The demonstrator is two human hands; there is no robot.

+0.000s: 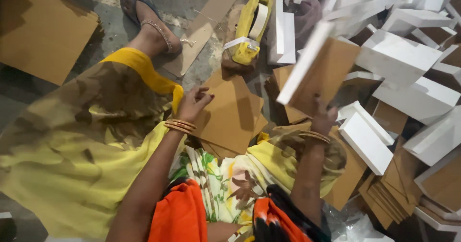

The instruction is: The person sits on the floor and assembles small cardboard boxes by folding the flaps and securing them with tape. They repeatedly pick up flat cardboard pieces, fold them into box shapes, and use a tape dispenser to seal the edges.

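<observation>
Small box-making or packaging workshop, work done seated on the floor. Bare grey concrete floor [192,1], stained, with loose brown cardboard sheets [41,28] lying flat on it. A stack of cut brown card pieces [230,114] sits in front of the seated person. To the right, a big heap of finished white shallow boxes [408,54] with brown insides, piled loosely. A yellow tape dispenser [249,28] with a tape roll sits nearby. No bench, no machines in view.

One tape dispenser [249,28], two hands
</observation>
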